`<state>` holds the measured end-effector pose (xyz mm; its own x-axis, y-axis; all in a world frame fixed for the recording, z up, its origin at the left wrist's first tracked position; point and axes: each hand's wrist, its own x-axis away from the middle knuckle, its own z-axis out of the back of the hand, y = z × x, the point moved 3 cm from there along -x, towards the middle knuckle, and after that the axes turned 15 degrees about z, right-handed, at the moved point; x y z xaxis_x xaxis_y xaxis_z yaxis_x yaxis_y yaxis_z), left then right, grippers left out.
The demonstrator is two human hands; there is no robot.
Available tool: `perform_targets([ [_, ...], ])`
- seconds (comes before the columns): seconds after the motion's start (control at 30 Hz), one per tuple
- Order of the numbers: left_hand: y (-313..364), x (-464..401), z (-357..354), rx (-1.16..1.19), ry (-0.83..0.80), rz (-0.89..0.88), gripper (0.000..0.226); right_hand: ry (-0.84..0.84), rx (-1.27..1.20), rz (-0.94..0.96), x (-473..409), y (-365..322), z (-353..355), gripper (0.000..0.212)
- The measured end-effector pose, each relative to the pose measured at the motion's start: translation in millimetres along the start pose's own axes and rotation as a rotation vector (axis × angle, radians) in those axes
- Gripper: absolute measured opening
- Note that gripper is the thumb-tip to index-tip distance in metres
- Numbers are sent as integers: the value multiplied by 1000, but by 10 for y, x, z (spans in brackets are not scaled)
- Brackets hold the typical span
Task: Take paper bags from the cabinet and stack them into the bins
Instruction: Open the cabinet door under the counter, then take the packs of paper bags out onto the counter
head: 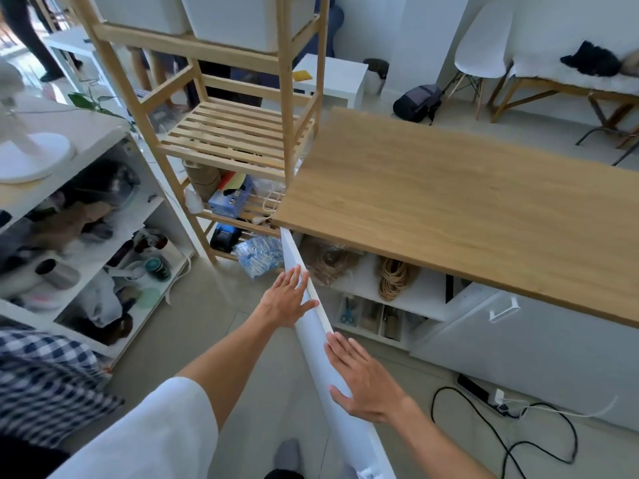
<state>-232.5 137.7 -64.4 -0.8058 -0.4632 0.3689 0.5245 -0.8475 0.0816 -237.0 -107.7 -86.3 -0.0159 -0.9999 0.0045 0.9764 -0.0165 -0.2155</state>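
The right hand (366, 382) lies flat with fingers spread on the inner face of the open white cabinet door (320, 326), gripping nothing. Just beyond, the left hand (288, 299) presses its spread fingers against the door's outer face, also holding nothing. Past the door, the cabinet (408, 295) under the wooden countertop (449, 202) shows coils of twine (392, 278) and scissors (347, 311); paper bags cannot be made out. Farther off, white bins (249, 19) sit atop the wooden rack (238, 133).
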Motion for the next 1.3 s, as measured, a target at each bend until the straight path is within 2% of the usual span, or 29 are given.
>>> perform_targets([
  [0.23, -268, 246, -21, 116, -39, -10, 72, -57, -161, 104, -282, -213, -130, 73],
  [0.47, -379, 427, -8, 232, -31, 132, 62, -216, -211, 140, -518, -259, -101, 68],
  [0.6, -342, 414, 65, 229, -21, 211, 61, -236, -273, -52, -436, 52, 206, 68],
  [0.83, -125, 324, 249, 220, -38, 225, 58, -140, -453, -562, -133, 818, 701, 67],
  [1.07, 120, 204, 572, 284, -107, 180, 63, -44, -528, -767, 96, 1064, 968, 67],
  [1.3, 273, 62, 546, 342, -142, 150, 62, 130, -701, -906, 128, 1162, 930, 66],
])
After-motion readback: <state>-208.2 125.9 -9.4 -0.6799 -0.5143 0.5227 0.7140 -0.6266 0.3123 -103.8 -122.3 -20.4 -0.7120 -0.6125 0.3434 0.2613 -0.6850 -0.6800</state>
